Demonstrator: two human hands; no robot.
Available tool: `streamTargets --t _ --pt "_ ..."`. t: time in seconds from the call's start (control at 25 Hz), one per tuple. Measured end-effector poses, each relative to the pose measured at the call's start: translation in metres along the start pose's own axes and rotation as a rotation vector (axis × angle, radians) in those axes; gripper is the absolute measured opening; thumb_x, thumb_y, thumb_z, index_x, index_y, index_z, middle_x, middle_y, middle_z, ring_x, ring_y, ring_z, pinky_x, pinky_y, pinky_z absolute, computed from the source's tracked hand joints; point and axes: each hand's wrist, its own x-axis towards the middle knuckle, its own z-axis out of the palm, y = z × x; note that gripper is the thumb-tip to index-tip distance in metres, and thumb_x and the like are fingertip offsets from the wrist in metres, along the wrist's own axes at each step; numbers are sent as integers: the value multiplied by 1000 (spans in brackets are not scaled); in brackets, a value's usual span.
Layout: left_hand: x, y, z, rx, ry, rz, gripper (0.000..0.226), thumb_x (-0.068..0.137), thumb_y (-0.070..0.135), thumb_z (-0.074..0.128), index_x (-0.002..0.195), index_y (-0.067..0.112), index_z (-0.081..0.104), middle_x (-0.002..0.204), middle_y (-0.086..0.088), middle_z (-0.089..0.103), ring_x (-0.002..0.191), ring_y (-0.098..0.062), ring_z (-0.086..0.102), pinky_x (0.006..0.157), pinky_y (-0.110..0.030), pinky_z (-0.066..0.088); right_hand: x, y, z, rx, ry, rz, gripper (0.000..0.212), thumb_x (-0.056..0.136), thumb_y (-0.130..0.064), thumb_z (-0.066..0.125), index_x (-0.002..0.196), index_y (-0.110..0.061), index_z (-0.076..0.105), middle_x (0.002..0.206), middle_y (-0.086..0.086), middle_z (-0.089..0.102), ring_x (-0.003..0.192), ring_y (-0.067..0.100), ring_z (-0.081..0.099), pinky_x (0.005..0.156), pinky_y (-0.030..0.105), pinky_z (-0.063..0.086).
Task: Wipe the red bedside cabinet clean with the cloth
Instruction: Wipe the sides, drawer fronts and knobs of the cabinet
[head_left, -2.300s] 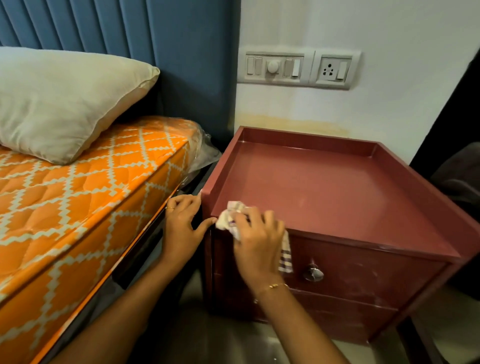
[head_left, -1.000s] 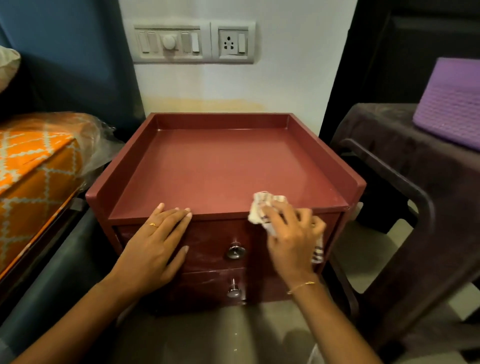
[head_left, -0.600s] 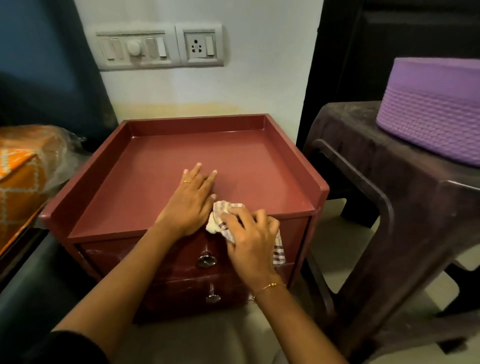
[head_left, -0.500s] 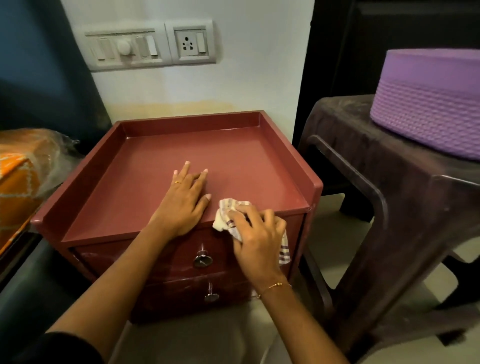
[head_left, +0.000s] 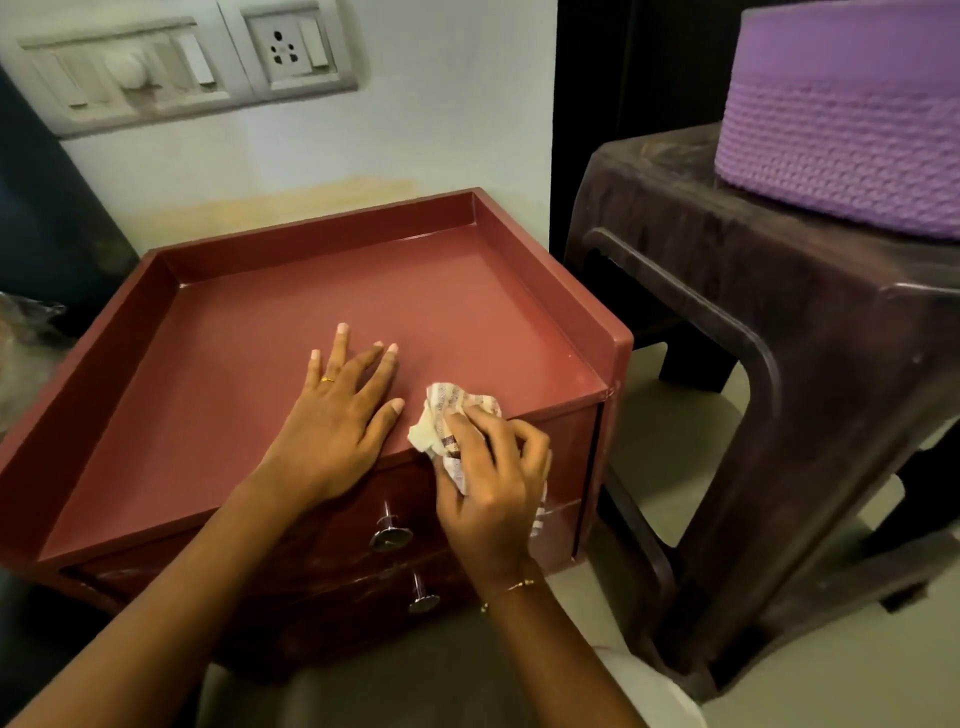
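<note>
Striped cloth (head_left: 451, 422), mostly hidden, bunched in right hand (head_left: 493, 483); left hand (head_left: 337, 426) flat on cabinet (head_left: 208, 374).

The red cabinet (head_left: 249, 364) stands on the pale floor (head_left: 675, 452). On its rimmed top a left hand (head_left: 337, 421) lies flat near the front edge; just right of it, a cloth (head_left: 441, 415) held by the right hand (head_left: 493, 478). Right of the cabinet, a dark stool (head_left: 779, 312) carries a purple basket (head_left: 841, 130).

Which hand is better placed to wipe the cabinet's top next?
Right. The right hand already grips the cloth at the top's front edge of the red bedside cabinet. The left hand rests flat on the top, holding nothing.
</note>
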Motion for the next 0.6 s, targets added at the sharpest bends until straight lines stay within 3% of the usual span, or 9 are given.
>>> streamTargets --t 0.2,0.36,0.48,0.6 --pt "-1 4 -4 73 107 178 71 86 48 14 145 8 25 153 -11 27 141 -22 -11 114 -41 -4 -4 20 4 0 201 153 35 77 -19 56 112 -19 54 114 -2 51 93 20 41 78 25 36" --pt "23 36 -10 -34 105 339 58 96 32 35 147 10 17 156 -6 19 138 -14 -17 114 -33 -9 21 50 -13 -35 348 411 32 77 -12 61 109 -8 66 107 14 61 89 27 51 77 12 28" --pt "56 70 -1 -214 98 377 54 97 17 39 147 10 18 155 -5 21 144 -16 -11 113 -28 -9 5 18 -9 -8 275 351 32 74 -6 65 106 -5 66 103 14 62 90 26 56 76 14 32" --pt "73 83 11 -362 56 316 49 97 12 40 144 9 27 153 -6 28 147 -22 -2 117 -34 -3 0 19 -7 -14 225 308 30 77 -11 54 104 -5 64 104 13 62 91 26 58 81 26 43"
